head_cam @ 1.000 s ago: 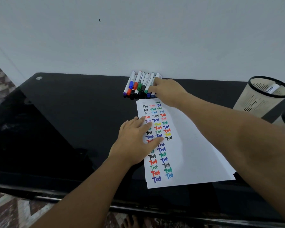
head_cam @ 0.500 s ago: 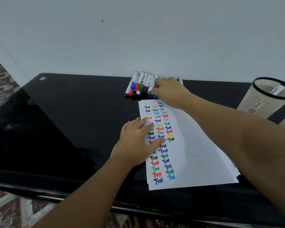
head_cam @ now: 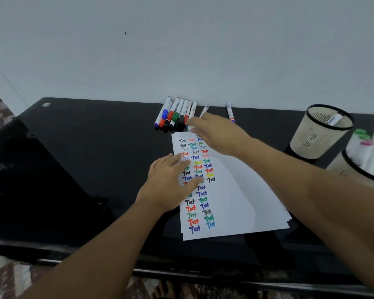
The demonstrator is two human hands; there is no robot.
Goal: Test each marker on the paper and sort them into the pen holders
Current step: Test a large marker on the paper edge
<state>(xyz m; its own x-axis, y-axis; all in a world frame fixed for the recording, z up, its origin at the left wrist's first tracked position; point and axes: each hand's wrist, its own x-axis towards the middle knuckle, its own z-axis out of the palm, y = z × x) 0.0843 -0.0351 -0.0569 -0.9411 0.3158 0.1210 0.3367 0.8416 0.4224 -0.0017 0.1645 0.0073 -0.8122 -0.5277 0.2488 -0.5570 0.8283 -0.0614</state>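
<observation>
Our left hand [head_cam: 170,182] lies flat, pinning the paper [head_cam: 242,190], already crowded with colored test words. Beyond the paper's far edge a cluster of markers [head_cam: 175,114] waits untested; our right hand [head_cam: 216,134] reaches over them, blurred, grip unclear. Right of the paper, two pen holders [head_cam: 317,134] already hold sorted markers.

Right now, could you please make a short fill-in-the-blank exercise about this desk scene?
1. The left hand lies flat on the ____.
2. The markers lie bunched against the ____.
3. The farther pen holder contains ____ marker.
4. The desk is ____ in colour.

Missing words: paper; wall; one; black
</observation>
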